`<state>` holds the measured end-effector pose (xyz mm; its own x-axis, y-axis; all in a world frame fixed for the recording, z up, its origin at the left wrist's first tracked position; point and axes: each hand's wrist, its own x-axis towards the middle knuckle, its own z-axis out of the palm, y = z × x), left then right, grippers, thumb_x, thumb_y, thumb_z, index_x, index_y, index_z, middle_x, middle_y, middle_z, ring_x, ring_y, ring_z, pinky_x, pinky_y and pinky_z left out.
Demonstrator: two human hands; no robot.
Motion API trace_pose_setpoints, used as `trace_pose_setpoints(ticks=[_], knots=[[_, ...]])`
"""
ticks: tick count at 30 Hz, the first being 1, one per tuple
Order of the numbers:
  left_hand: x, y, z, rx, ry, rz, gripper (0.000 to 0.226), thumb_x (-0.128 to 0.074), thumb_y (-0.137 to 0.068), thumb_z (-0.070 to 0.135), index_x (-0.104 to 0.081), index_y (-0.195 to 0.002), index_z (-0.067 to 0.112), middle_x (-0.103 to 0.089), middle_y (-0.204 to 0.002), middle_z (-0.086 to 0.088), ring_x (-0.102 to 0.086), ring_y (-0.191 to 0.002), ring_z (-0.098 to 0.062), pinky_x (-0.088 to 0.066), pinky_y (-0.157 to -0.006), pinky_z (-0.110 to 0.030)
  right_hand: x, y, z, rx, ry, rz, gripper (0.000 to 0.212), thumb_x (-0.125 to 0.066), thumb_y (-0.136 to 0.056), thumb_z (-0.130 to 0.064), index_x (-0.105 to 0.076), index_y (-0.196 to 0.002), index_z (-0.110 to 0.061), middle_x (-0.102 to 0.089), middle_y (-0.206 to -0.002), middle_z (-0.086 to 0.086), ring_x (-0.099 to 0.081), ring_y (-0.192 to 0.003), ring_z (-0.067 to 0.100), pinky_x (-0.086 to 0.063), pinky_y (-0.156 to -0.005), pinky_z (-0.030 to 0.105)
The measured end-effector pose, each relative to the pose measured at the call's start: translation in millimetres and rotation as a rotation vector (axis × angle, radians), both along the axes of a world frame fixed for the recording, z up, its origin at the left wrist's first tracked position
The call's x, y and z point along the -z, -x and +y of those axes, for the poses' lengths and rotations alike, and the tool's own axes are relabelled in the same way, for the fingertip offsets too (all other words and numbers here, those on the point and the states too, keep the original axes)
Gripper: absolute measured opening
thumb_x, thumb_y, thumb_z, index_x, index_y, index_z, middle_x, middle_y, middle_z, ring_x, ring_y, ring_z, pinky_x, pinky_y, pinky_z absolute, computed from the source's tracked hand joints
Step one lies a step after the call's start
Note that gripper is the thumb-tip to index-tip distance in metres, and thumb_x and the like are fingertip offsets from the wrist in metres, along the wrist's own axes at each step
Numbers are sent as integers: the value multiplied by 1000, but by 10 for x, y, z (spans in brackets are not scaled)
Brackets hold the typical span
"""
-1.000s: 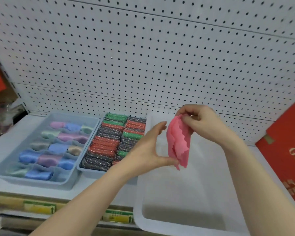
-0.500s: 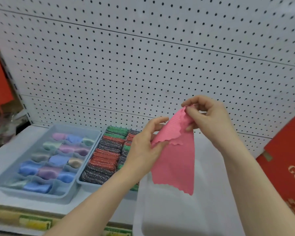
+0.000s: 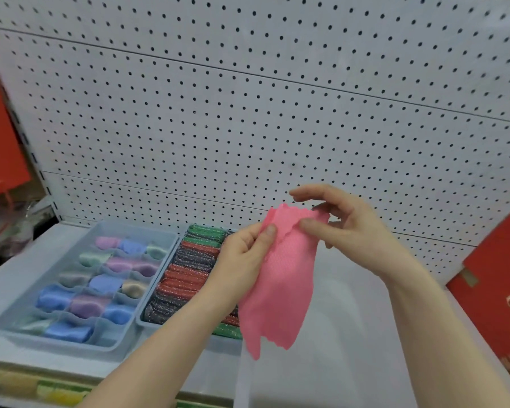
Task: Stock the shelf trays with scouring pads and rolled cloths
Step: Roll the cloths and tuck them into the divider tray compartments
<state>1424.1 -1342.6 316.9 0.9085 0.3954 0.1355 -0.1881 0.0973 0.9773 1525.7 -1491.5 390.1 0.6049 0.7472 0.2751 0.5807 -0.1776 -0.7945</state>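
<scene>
Both pinch pink cloth (image 3: 280, 290): left hand (image 3: 242, 256) curled, right hand (image 3: 354, 228) index straight.

Down on the white shelf (image 3: 18, 278), left to right. Far left, a grey-blue divided tray (image 3: 50, 275), flat on the surface, its compartments packed with rolled cloths (image 3: 100, 285) in blue, purple, green and beige. Touching its right wall, a second tray (image 3: 174, 334), crammed with rows of glittery scouring pads (image 3: 186, 275) in red, green and dark silver. Next along, partly hidden, a large white tub (image 3: 351, 290). At the front edge, a label strip (image 3: 56, 390) with yellow and green tags. Far right, a red box (image 3: 498, 290), base out of sight.
</scene>
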Motion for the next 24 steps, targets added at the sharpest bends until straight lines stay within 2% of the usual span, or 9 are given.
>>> trace_pose_setpoints(ticks=[3,6,9,12,14,16,20,23,24], knots=[[10,9,32,44,-62,4,31,-52,-100,34,-72,-88,13,-63,-76,-4,-55,-70,-16,-41,-67,-33,-38,19,9,-15,22,-8,39,-65,-90,-4,-68,-111,-37,-63,-118,-21,-57,-99,12,-46,-62,14],[-16,11,47,78,-105,-1,34,-51,-92,43,-72,-90,16,-60,-75,-3,-52,-68,-16,-38,-65,-33,-85,-2,7,-54,50,-63,33,-67,-89,-9,-71,-107,-37,-63,-118,-18,-58,-103,10,-48,-66,20],[-55,12,46,89,-164,4,53,-51,-91,50,-63,-93,-2,-46,-73,-7,-41,-68,-17,-31,-66,-35,-103,-24,22,-48,50,-79,20,-73,-85,-13,-77,-88,-32,-65,-112,-14,-60,-96,5,-41,-67,17],[-75,11,37,120,-130,5,40,-48,-99,44,-71,-93,12,-51,-74,-5,-46,-66,-15,-34,-62,-31,-87,-37,40,-16,4,-53,6,-77,-81,-19,-74,-77,-22,-68,-100,-9,-59,-84,8,-41,-66,19],[-121,23,22,150,-102,19,40,-45,-98,45,-71,-80,22,-50,-62,1,-42,-53,-14,-31,-52,-27,-73,-47,44,-1,-9,-80,11,-77,-81,-22,-70,-73,-20,-69,-96,-4,-60,-85,19,-40,-66,22],[-150,26,2,172,-79,22,40,-44,-93,52,-69,-75,27,-45,-59,-1,-38,-49,-16,-28,-50,-29,-88,-36,32,8,2,-99,16,-75,-83,-25,-66,-71,-20,-70,-94,-6,-59,-88,27,-40,-66,25],[-137,-5,-19,176,-111,-7,37,-45,-97,55,-72,-91,29,-49,-71,-7,-44,-62,-17,-33,-59,-32,-139,-8,2,24,75,-109,20,-74,-83,-22,-62,-67,-18,-71,-89,-11,-61,-83,14,-39,-71,32],[-160,-18,-67,213,-183,-18,63,-48,-86,72,-65,-89,11,-50,-81,-8,-45,-75,-19,-37,-66,-43,-121,-18,9,58,101,-153,19,-72,-79,-36,-64,-71,-21,-70,-83,-6,-60,-80,35,-44,-70,49],[-171,-20,-84,210,-213,-20,69,-50,-84,74,-66,-94,8,-50,-83,-7,-45,-77,-19,-38,-69,-42,-110,-23,9,66,92,-158,20,-72,-79,-38,-65,-73,-20,-69,-81,-5,-58,-77,38,-46,-69,50]])
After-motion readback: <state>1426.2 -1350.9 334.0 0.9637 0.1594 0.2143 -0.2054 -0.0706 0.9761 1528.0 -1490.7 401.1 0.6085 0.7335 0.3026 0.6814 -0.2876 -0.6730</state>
